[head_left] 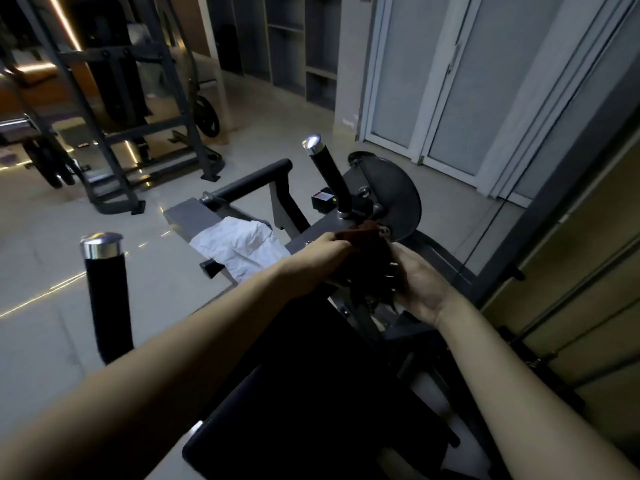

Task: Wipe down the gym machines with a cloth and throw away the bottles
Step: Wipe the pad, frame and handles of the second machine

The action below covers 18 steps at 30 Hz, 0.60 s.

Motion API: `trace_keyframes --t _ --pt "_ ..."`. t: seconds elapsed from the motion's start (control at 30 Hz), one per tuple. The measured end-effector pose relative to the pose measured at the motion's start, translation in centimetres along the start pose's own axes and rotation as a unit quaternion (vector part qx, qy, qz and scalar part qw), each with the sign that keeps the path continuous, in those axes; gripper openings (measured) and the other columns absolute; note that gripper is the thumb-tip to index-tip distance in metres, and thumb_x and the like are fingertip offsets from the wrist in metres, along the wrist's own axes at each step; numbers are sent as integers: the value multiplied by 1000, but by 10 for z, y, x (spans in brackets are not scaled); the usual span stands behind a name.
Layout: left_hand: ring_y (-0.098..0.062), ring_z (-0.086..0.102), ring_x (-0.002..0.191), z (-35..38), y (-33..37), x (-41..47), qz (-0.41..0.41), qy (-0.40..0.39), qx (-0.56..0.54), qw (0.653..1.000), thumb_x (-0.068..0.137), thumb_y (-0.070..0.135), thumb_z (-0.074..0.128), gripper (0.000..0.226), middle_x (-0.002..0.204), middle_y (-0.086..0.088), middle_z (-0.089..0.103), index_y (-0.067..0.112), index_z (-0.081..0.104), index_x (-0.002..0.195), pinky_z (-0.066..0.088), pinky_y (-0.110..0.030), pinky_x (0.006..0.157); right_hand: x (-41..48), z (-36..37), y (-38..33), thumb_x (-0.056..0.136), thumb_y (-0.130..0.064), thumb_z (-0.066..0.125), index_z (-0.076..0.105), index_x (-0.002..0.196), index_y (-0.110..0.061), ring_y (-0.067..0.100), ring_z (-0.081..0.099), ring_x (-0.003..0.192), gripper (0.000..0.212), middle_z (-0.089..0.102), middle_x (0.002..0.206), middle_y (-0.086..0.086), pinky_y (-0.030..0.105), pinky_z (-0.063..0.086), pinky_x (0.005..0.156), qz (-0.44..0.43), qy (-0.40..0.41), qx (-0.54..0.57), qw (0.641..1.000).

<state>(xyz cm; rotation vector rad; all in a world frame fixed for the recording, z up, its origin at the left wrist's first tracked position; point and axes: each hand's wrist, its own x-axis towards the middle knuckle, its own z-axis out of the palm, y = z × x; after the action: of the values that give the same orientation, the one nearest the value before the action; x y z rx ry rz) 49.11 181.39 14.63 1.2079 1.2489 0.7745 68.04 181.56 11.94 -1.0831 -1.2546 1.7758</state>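
Dark red cloth [363, 233] bunched on machine frame [308, 235] at base of upright handle [327, 174]. Long axis runs far-to-near, tail hanging. Left hand [325, 254] clutches upper end, right hand [419, 285] grips lower part. Crumpled white sheet [239, 247] beside. Pale glossy floor [52, 306], dim gym.

Dark reddish cloth [362, 234], bunched, top edge on grey gym machine [401, 199] frame, rest hanging down

Floor [52, 306]: pale glossy tile, streaked with warm reflections.
Doors [450, 98]: frosted double panes in white frames, right of centre.
Shelves [294, 46]: grey open cubbies at the back.
Light strip [64, 22]: warm, slanted, upper left.
Wall panel [571, 271]: beige, perhaps wood.
Room: dim.
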Motion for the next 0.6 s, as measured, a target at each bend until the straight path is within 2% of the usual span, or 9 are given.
trace_keyframes --t 0.07,0.13,0.2,0.27,0.33,0.4,0.43,0.53,0.6 --pt "-30 73 84 0 -8 -20 14 6 25 1000 99 10 56 25 96 -10 76 27 75 97 60 -40 74 -6 1 7 85 -47 70 73 104 -14 31 65 94 38 68 105 15 40 50 78 12 -33 8 999" --pt "-24 68 74 -4 -23 -41 18 41 61 997 94 7 58 20 89 -13 70 23 67 101 57 -38 64 -8 0 20 69 -44 84 69 90 -14 27 63 80 40 64 93 15 35 47 68 52 -43 -40 997" --pt "-22 68 75 -10 -42 -59 2 80 75 994 91 -1 55 32 99 -14 70 18 59 116 59 -40 65 -9 1 33 74 -29 81 64 78 -15 17 63 66 22 63 79 8 25 48 54 87 -39 -66 993" --pt "-18 69 71 -13 -61 -76 -14 73 59 995 92 -5 53 36 94 -9 72 18 62 118 61 -44 67 -9 7 46 87 -12 69 61 73 -14 13 62 59 16 60 72 5 23 49 47 116 -27 -35 992" --pt "-18 67 66 -13 -80 -86 -46 67 50 995 97 0 52 32 87 -7 72 21 67 116 60 -43 65 -6 15 60 92 -10 60 63 73 -14 14 61 58 20 57 76 7 24 49 50 149 -6 10 989" --pt "-30 67 71 -9 -96 -89 -80 95 43 991 102 12 55 19 91 -20 72 8 70 113 61 -50 69 -5 27 72 94 -22 60 69 91 -13 18 60 67 13 58 89 11 29 49 61 193 11 38 980" --pt "-32 68 74 -8 -105 -88 -93 113 29 989 102 15 57 20 92 -23 72 2 68 113 61 -53 72 -4 32 81 94 -32 60 70 104 -13 22 62 76 23 60 98 12 33 49 68 213 5 48 976" --pt "-18 69 71 0 -122 -88 -92 123 -23 988 98 -1 56 22 88 -9 71 11 65 115 60 -36 68 -9 51 103 92 -51 60 68 120 -20 32 68 96 43 70 110 14 44 55 82 234 -46 53 970" --pt "-13 66 71 3 -132 -91 -99 104 -43 989 90 -13 52 40 88 -7 69 17 65 113 55 -27 68 -14 64 112 91 -40 65 66 122 -22 36 68 103 35 72 111 14 57 56 84 218 -65 24 974"
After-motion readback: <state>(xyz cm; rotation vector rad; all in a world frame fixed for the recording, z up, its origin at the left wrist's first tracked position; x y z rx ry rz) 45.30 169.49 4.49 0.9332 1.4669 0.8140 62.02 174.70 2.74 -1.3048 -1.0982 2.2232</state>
